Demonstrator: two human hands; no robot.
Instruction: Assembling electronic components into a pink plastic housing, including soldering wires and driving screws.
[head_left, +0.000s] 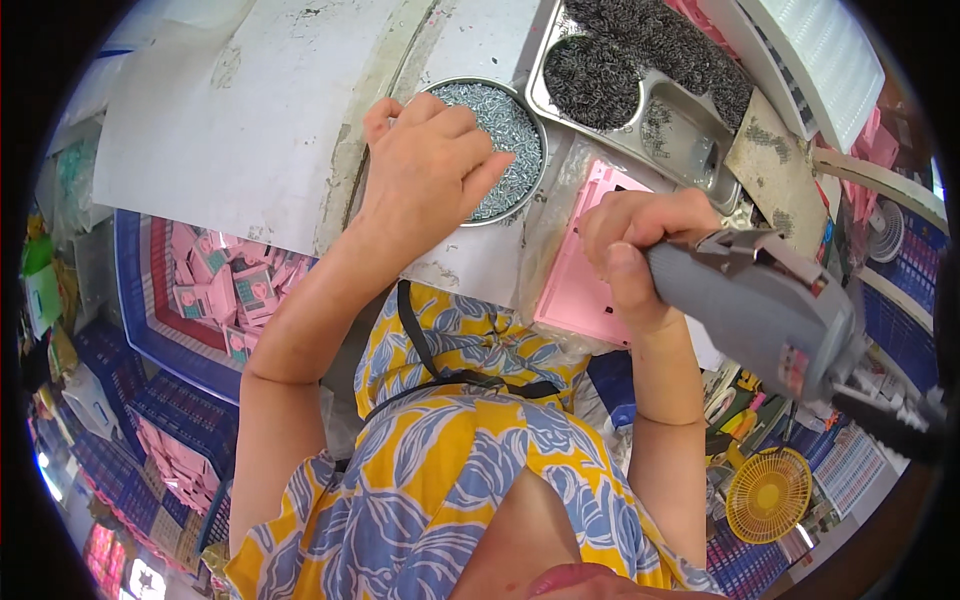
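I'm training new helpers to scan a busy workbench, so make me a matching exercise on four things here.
Column one:
1. Left hand
2. Gray tool
3. Yellow basket
4. Compartment tray

Column two:
A. Held in the right hand
B. Holds small dark pieces
C. Over the round bowl of silvery pieces
D. Toward the picture's lower right

Right pairs: 1-C, 2-A, 3-D, 4-B
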